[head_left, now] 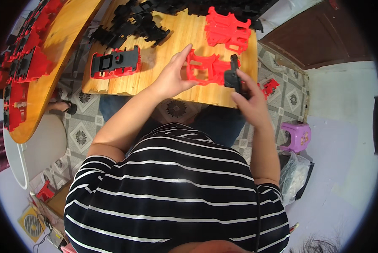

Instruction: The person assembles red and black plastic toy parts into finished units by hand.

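A red plastic frame is between the person's two hands over the wooden bench, toward 4 o'clock from the bench's middle; whether it touches the wood is unclear. The left hand grasps it at 9 o'clock, thumb and forefinger spread around that end. At its 3 o'clock end, the right hand pinches a black part between thumb and forefinger, close against the frame; I cannot tell whether the two are joined.

Taking the frame as the dial's centre, a red-and-black assembly lies on the bench at 9 o'clock, a heap of black parts at 10, and more red frames at 1. Off the bench, a purple stool stands at 4 o'clock and a white bin at 8.
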`<act>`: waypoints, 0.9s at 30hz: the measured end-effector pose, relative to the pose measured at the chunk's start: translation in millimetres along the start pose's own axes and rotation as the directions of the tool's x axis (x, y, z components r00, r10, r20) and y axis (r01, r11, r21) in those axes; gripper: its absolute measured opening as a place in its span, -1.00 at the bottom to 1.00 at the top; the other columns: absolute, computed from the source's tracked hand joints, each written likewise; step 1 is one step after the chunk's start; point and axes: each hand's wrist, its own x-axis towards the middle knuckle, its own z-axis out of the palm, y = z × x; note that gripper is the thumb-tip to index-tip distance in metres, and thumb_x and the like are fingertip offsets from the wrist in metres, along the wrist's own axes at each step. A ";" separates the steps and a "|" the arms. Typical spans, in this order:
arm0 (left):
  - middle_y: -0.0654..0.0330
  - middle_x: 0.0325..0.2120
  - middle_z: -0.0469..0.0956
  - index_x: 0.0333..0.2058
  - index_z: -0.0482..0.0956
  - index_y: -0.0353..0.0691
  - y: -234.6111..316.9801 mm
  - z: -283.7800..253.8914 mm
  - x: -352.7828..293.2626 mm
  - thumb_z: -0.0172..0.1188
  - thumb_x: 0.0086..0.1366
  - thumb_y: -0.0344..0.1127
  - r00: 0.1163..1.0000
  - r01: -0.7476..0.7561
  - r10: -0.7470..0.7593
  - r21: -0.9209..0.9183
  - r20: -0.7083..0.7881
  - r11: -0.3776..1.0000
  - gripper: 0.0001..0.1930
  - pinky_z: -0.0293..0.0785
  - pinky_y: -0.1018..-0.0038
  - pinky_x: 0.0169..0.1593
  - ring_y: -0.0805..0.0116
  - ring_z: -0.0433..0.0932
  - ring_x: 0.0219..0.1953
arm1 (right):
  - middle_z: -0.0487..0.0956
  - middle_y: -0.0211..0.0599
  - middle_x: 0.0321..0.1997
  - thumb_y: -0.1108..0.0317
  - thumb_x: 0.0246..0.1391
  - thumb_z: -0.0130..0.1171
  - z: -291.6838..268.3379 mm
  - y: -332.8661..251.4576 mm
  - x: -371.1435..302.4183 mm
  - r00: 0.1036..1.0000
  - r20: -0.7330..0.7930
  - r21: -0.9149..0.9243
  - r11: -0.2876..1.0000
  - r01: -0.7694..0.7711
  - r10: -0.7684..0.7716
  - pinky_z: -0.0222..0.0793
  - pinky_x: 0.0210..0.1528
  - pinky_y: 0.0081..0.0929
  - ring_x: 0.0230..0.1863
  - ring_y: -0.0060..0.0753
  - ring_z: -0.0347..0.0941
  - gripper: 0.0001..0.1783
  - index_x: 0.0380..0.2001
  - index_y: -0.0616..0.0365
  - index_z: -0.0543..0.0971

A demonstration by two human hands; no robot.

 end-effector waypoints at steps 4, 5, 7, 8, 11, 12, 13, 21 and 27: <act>-0.14 0.11 0.41 0.40 -0.02 -0.21 -18.7 -18.6 -30.7 0.54 -0.07 -0.31 0.997 -0.060 0.068 0.167 -0.040 0.984 0.12 0.35 0.27 0.21 -0.03 0.41 0.17 | 0.42 -0.12 0.21 0.41 -0.07 0.33 -24.1 -48.2 27.8 0.946 0.192 -0.227 0.926 0.302 -0.261 0.25 0.22 -0.31 0.19 -0.16 0.38 -0.29 0.23 0.12 0.41; -0.14 0.11 0.41 0.40 -0.02 -0.21 -18.7 -19.5 -32.9 0.54 -0.07 -0.31 0.997 -0.056 0.063 0.169 -0.040 0.984 0.12 0.35 0.27 0.21 -0.03 0.41 0.17 | 0.42 -0.12 0.21 0.41 -0.07 0.33 -14.1 -48.8 34.7 0.946 0.194 -0.223 0.927 0.301 -0.260 0.25 0.22 -0.31 0.19 -0.16 0.38 -0.29 0.23 0.12 0.41; -0.14 0.06 0.44 0.38 0.00 -0.25 -17.3 -18.7 -34.2 0.49 -0.05 -0.35 1.000 0.024 -0.023 0.100 -0.007 0.995 0.07 0.39 0.25 0.17 -0.09 0.44 0.11 | 0.40 -0.12 0.23 0.40 -0.08 0.34 8.9 -50.3 53.0 0.793 0.480 -0.378 0.727 0.574 -0.376 0.24 0.24 -0.20 0.20 -0.04 0.36 -0.31 0.21 0.06 0.43; -0.13 0.03 0.46 0.37 0.03 -0.26 -17.2 -18.9 -36.2 0.49 -0.04 -0.36 1.000 0.017 -0.014 0.130 -0.025 0.991 0.05 0.43 0.26 0.13 -0.06 0.48 0.08 | 0.39 -0.15 0.25 0.40 -0.11 0.36 22.9 -45.3 57.6 0.768 0.512 -0.370 0.708 0.602 -0.385 0.23 0.24 -0.17 0.21 0.01 0.32 -0.32 0.17 0.00 0.46; -0.12 0.03 0.46 0.36 0.06 -0.24 -20.0 -16.3 -40.9 0.49 -0.03 -0.37 0.996 0.008 -0.004 0.039 -0.088 0.999 0.02 0.48 0.28 0.07 -0.01 0.53 0.04 | 0.32 -0.18 0.32 0.42 -0.07 0.33 43.0 -40.5 61.0 0.716 0.625 -0.388 0.671 0.631 -0.311 0.15 0.31 -0.14 0.29 0.00 0.25 -0.31 0.22 -0.06 0.44; -0.09 0.02 0.46 0.35 0.09 -0.22 -20.7 -15.6 -42.5 0.50 -0.03 -0.39 0.995 0.014 -0.008 0.056 -0.099 0.998 0.00 0.52 0.31 0.03 0.03 0.56 0.00 | 0.32 -0.21 0.33 0.44 -0.09 0.33 46.3 -37.2 58.9 0.698 0.642 -0.397 0.642 0.656 -0.317 0.15 0.31 -0.14 0.29 -0.02 0.24 -0.30 0.21 -0.09 0.45; -0.09 0.02 0.46 0.35 0.09 -0.22 -21.5 -15.2 -43.4 0.50 -0.03 -0.39 0.995 0.024 -0.019 0.052 -0.098 0.998 0.00 0.52 0.31 0.03 0.03 0.56 0.00 | 0.32 -0.21 0.33 0.44 -0.09 0.33 48.2 -36.0 58.0 0.696 0.647 -0.392 0.648 0.654 -0.311 0.15 0.31 -0.14 0.29 -0.02 0.24 -0.30 0.21 -0.09 0.45; -0.08 0.02 0.46 0.33 0.13 -0.23 -25.1 -15.1 -39.3 0.51 -0.04 -0.37 0.996 -0.009 0.013 0.049 -0.091 0.999 -0.02 0.50 0.30 0.06 0.02 0.53 0.02 | 0.31 -0.22 0.34 0.44 -0.08 0.33 42.5 -30.5 68.1 0.727 0.625 -0.422 0.659 0.623 -0.286 0.13 0.32 -0.15 0.32 -0.04 0.21 -0.30 0.21 -0.07 0.45; -0.11 0.05 0.44 0.32 0.14 -0.27 -24.5 -15.5 -36.5 0.51 -0.03 -0.35 0.996 -0.018 0.026 0.093 -0.084 0.996 -0.03 0.49 0.29 0.08 -0.01 0.50 0.06 | 0.23 -0.21 0.41 0.32 -0.02 0.33 42.0 -24.6 71.1 0.709 0.655 -0.427 0.647 0.632 -0.260 0.06 0.38 -0.11 0.40 0.02 0.11 -0.34 0.22 -0.09 0.45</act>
